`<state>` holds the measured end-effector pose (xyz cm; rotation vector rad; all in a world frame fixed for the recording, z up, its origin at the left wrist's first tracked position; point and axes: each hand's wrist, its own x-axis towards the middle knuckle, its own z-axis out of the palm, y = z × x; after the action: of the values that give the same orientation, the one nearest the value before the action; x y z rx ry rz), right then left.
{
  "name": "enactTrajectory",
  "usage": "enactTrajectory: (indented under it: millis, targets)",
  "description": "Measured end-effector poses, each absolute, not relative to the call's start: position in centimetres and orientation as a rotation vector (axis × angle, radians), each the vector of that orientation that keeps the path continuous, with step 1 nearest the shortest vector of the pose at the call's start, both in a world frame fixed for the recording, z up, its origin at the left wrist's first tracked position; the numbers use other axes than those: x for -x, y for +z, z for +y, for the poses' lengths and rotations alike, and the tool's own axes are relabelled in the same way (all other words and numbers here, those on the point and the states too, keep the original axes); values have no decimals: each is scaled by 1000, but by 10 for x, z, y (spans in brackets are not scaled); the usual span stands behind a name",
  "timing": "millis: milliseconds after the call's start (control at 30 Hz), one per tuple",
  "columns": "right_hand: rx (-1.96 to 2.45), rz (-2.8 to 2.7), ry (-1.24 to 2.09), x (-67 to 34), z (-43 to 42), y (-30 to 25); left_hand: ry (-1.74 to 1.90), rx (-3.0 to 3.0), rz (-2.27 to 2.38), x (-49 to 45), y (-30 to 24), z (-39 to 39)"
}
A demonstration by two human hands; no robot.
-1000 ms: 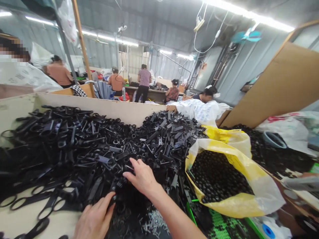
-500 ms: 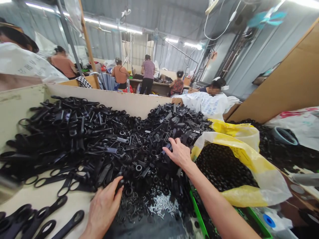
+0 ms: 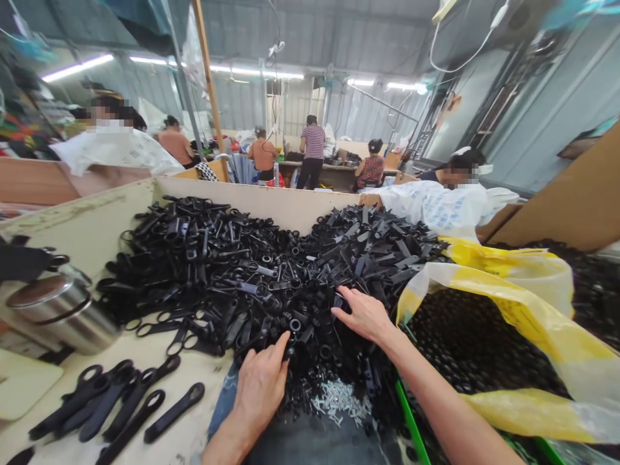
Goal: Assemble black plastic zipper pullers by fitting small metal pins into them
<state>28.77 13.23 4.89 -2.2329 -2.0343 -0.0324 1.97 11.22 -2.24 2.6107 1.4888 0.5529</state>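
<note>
The left hand [image 3: 259, 387] and the right hand [image 3: 365, 316] are working at the near foot of a heaped pile of black plastic zipper pulls [image 3: 271, 271], which is filling the middle of the walled bench [image 3: 252, 194] up to its back wall. Both hands are open, with the fingers [image 3: 351, 309] spread and released over the pieces. Neither hand is clenched, and no single pull is visibly grasped.

Risks, as judged: the pile is sloping toward the near bench edge, so pressing into it could start a slide, dropping pulls onto the person's denim-covered lap [image 3: 223, 394]. The looped ends are interlocking, so tugging one could drag others along. Silver metal pins [image 3: 339, 402] are lying at the pile's foot and could get mixed in.

Containers: a yellow-and-white plastic sack [image 3: 484, 278] beyond the right hand is holding round black pieces [image 3: 465, 342]. Its mouth is gaping, so a careless arm could spill them. A steel flask [image 3: 62, 316] is sitting near the left wall, just beside loose pulls [image 3: 116, 407]; its contents are hidden.
</note>
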Motion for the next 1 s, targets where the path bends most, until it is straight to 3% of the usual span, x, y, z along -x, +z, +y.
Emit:
enactTrajectory:
  millis: [733,1000]
  targets:
    - [1896,-2199,177,-235,139,31,526,-2621,1757,21,-13,144]
    - [1935,-2104,123,-270,110,41,695,-2224,1702,22,-2,103]
